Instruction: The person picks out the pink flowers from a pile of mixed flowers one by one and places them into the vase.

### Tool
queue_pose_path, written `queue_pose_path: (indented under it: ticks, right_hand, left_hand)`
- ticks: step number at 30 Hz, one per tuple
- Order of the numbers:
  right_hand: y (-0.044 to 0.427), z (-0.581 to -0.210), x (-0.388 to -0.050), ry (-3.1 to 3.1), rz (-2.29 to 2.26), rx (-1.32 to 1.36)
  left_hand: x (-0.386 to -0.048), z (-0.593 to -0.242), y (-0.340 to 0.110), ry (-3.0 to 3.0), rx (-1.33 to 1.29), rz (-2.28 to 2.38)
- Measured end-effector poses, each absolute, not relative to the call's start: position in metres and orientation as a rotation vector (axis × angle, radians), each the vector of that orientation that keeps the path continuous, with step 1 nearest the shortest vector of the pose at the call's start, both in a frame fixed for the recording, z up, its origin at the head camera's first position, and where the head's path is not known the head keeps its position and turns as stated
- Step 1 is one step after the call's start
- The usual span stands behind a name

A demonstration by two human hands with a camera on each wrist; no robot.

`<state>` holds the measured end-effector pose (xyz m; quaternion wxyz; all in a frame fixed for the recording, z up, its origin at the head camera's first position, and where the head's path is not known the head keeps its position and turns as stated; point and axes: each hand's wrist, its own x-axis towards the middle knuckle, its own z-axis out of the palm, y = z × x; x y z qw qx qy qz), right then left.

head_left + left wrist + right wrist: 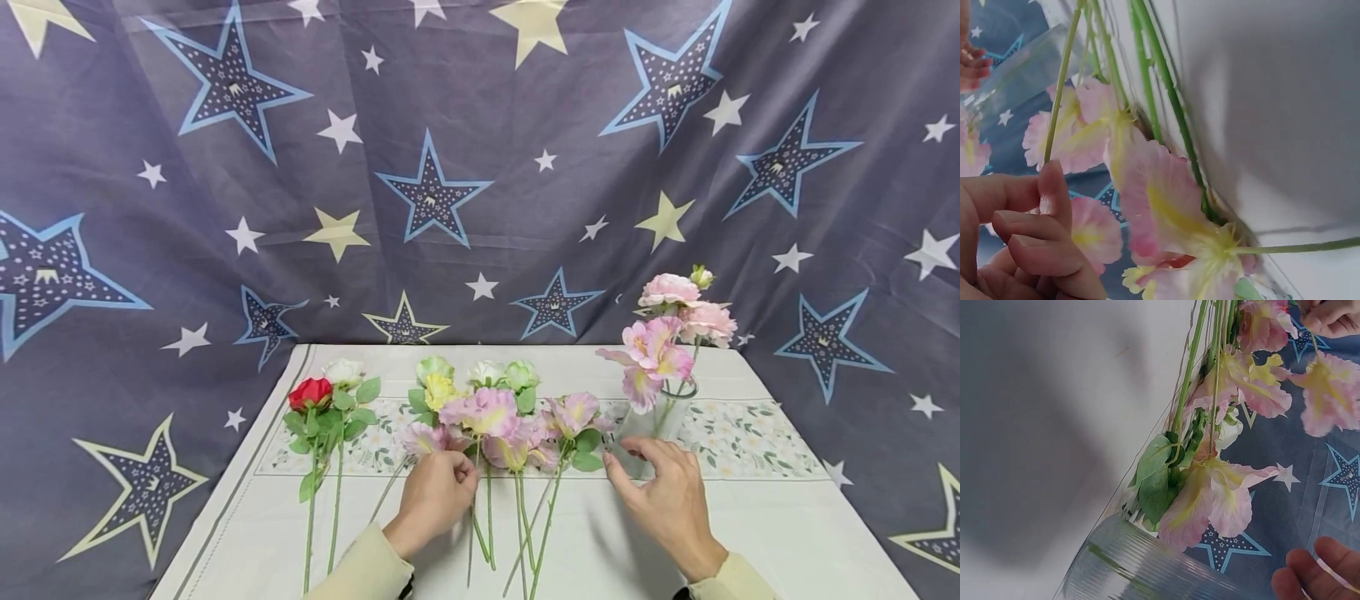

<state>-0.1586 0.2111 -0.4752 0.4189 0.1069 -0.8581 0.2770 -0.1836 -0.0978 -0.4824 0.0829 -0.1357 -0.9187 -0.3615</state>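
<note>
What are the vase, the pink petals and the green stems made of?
The vase looks like clear glass or plastic, I can't tell which: it's glossy, ribbed and see-through. The pink petals are probably thin cloth: matte, with crinkled edges. The green stems seem to be plastic: smooth, evenly coloured, faintly shiny.

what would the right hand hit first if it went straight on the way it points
Likely the clear vase, just beyond the right hand in the head view, though the depth between them is unclear.
</note>
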Motion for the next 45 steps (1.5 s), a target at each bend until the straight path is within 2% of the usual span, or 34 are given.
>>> queue_pose_path:
  ticks: [24, 45]
  right_hand:
    - [0.193, -0.471, -0.158, -2.162, 0.789, 0.291]
    - [0.161, -0.465, -0.155, -2.116, 0.825, 0.47]
  left_hand:
    - [-0.188, -0.454, -0.082, -2.422, -0.475, -1.501]
    - [-0.188, -0.446, -0.063, -2.269, -0.637, -1.57]
